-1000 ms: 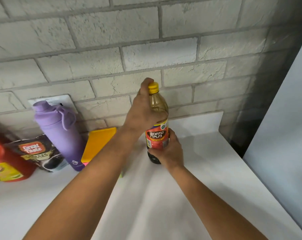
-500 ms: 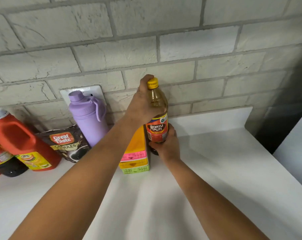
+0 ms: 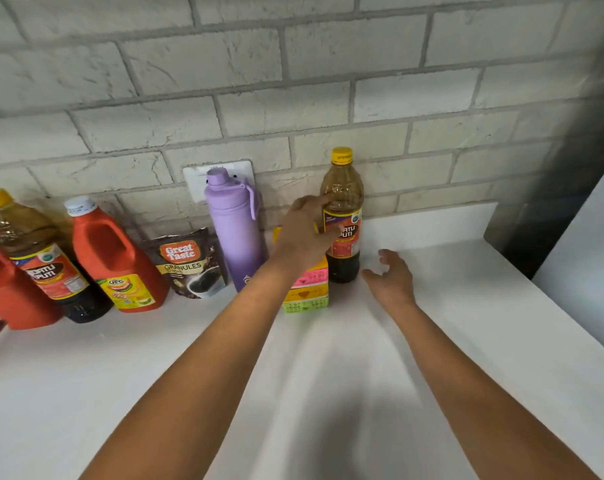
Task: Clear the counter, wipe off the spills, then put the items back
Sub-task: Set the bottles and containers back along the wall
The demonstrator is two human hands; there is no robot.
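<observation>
A tall soy sauce bottle [image 3: 344, 216] with a yellow cap stands upright on the white counter [image 3: 432, 323] near the brick wall. My left hand [image 3: 305, 233] hovers just left of it, fingers relaxed, fingertips close to the bottle's shoulder. My right hand [image 3: 389, 277] is open low at the bottle's right, a little apart from its base. A stack of coloured boxes [image 3: 307, 289] sits beside the bottle, partly behind my left wrist.
Along the wall to the left stand a purple flask [image 3: 234, 230], a coffee granules pouch [image 3: 189, 265], a red ketchup jug [image 3: 117, 258], a second soy sauce bottle [image 3: 41, 261] and another red jug [image 3: 6, 292]. The counter's right edge drops off by a dark gap [image 3: 553, 202].
Both hands have let go of the soy sauce bottle, which now stands on its own. The view has shifted, showing more items on the left.
</observation>
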